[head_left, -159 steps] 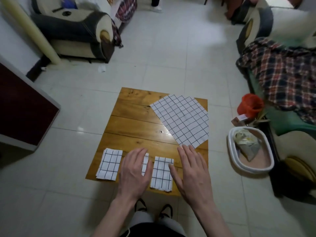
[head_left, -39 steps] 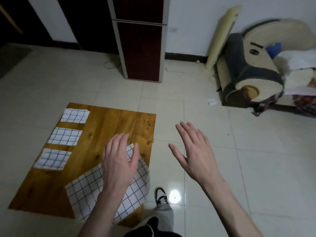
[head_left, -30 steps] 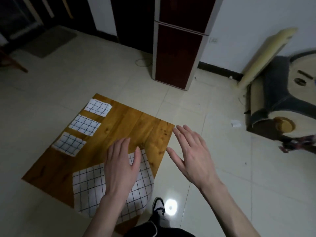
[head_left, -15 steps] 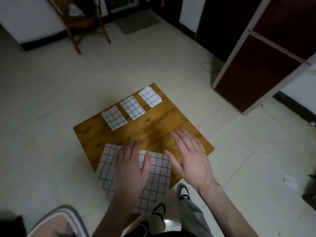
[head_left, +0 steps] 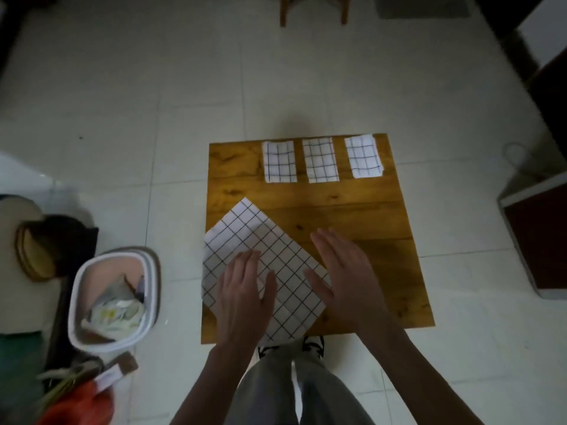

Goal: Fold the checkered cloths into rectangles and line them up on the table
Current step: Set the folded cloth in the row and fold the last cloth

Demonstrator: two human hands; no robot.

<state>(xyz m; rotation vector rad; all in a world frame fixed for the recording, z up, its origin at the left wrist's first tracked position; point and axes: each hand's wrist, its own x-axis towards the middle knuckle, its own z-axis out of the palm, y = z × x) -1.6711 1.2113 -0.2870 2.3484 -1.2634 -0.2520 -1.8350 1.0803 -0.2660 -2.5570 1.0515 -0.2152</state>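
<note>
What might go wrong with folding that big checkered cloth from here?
The unfolded cloth lies askew, its left corner overhanging the table edge, so it may slip off or fold crooked. Both the left hand and right hand rest flat on it; a hasty sweep might reach the three folded cloths at the far edge.

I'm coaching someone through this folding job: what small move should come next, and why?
Probably take a corner of the unfolded checkered cloth and fold it in half. It lies flat and askew under both open hands, left hand and right hand, while three folded cloths already line the table's far edge.
</note>
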